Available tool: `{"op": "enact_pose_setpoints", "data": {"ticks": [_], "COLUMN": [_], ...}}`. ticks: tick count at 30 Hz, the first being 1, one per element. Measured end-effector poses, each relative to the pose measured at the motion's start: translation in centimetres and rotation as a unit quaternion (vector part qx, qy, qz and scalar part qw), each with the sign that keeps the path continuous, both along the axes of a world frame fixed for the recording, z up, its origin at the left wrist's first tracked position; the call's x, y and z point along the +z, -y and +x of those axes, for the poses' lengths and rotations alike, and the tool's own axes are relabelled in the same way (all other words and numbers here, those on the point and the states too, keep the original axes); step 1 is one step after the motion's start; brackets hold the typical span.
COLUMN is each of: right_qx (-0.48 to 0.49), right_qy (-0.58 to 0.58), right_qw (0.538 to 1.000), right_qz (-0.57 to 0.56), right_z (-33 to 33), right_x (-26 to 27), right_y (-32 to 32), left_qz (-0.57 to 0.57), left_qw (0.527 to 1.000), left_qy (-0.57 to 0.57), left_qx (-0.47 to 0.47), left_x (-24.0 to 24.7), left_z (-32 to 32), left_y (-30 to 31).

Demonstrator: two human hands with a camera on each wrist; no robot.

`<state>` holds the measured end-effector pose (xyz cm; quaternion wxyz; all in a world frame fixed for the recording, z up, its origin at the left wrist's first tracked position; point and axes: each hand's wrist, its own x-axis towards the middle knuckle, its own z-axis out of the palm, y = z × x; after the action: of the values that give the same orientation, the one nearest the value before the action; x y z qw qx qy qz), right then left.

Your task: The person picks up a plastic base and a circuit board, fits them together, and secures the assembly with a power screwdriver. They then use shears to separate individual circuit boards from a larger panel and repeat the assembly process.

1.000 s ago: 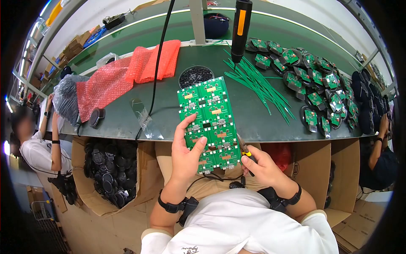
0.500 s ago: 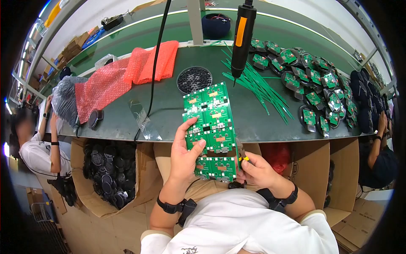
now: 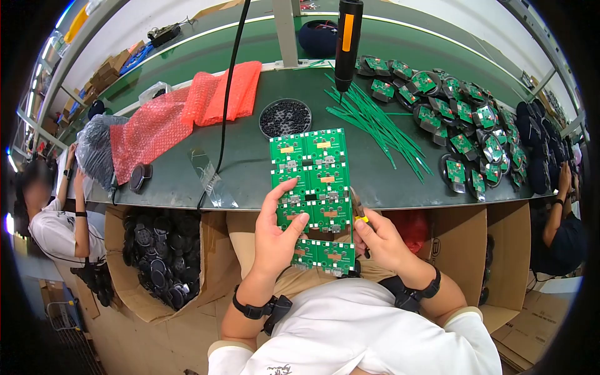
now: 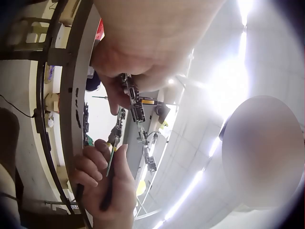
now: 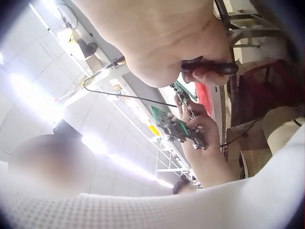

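Since the last look, the hanging black tool (image 3: 347, 47) swung left and the green board (image 3: 328, 172) got straighter. The left hand (image 3: 274, 242) pinched the board in front of the table (image 3: 250, 172), above the knees. The right hand (image 3: 386, 240) gripped the pliers (image 3: 361, 219) at its right side. A short green strip (image 3: 331, 252) sat just below.

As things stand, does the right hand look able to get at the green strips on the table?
Probably not to grasp them cleanly: the right hand is gripping a hand tool. The way looks free, though, with bare tabletop before the green strips.
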<state>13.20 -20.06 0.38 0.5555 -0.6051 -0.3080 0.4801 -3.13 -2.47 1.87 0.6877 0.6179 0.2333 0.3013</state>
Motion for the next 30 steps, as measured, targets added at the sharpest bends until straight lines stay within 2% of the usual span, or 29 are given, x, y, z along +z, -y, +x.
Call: {"op": "enact_pose_setpoints", "data": {"ticks": [2,3,4,5,6,8,9,11,12,15,17,19,21,23,24,26,30], "right_qx": [0.021,0.021,0.039,0.057,0.057,0.084,0.083,0.023,0.023,0.033,0.108,0.101,0.095,0.012,0.011,-0.017,-0.024], "right_qy": [-0.12,-0.12,-0.253,-0.381,-0.381,-0.447,-0.447,-0.279,-0.279,-0.309,-0.486,-0.481,-0.477,-0.284,-0.285,-0.209,-0.149], "right_qw": [0.992,0.992,0.963,0.913,0.913,0.878,0.878,0.957,0.957,0.949,0.86,0.863,0.866,0.958,0.957,0.978,0.987], "right_qz": [0.037,0.037,0.085,0.132,0.133,0.148,0.148,0.08,0.08,0.051,0.11,0.112,0.113,0.046,0.047,-0.018,-0.057], "right_z": [-0.1,-0.3,-0.4,-0.5,-0.5,-0.4,-0.4,-0.4,-0.1,1.0,1.5,1.6,1.5,1.1,1.3,1.9,2.6], "right_x": [-0.9,-1.2,-1.5,-1.6,-1.5,-1.1,-0.9,-0.3,-0.1,0.1,0.0,-0.5,-0.7,-0.5,-0.2,0.2,0.2], "right_y": [0.2,0.3,0.3,0.3,0.3,0.2,0.1,0.0,0.0,0.2,0.4,0.4,0.4,0.4,0.4,0.3,0.5], "left_qz": [-0.049,-0.049,-0.064,-0.078,-0.078,-0.141,-0.141,-0.142,-0.142,-0.152,-0.2,-0.215,-0.184,-0.168,-0.153,-0.133,-0.083], "left_qw": [0.998,0.998,0.996,0.992,0.992,0.982,0.982,0.982,0.982,0.98,0.969,0.965,0.973,0.98,0.985,0.987,0.992], "left_qy": [0.039,0.039,0.061,0.083,0.083,0.106,0.105,0.106,0.107,0.109,0.119,0.123,0.113,0.077,0.042,0.024,-0.008], "left_qx": [-0.017,-0.017,-0.032,-0.046,-0.046,-0.065,-0.066,-0.062,-0.062,-0.072,-0.08,-0.086,-0.076,-0.075,-0.074,-0.082,-0.098], "left_x": [-0.1,-0.3,-0.6,-0.9,-1.0,-1.4,-1.5,-1.6,-1.6,-1.8,-1.8,-1.8,-2.0,-2.0,-1.9,-1.8,-1.6], "left_z": [0.1,0.2,0.3,0.5,0.5,0.6,0.5,0.4,0.4,0.4,0.5,0.5,0.5,0.1,-0.2,-0.6,-1.1], "left_y": [-0.1,-0.1,-0.2,-0.2,-0.1,0.0,0.1,0.0,-0.1,0.0,0.4,0.5,0.6,0.6,0.6,1.0,1.4]}}
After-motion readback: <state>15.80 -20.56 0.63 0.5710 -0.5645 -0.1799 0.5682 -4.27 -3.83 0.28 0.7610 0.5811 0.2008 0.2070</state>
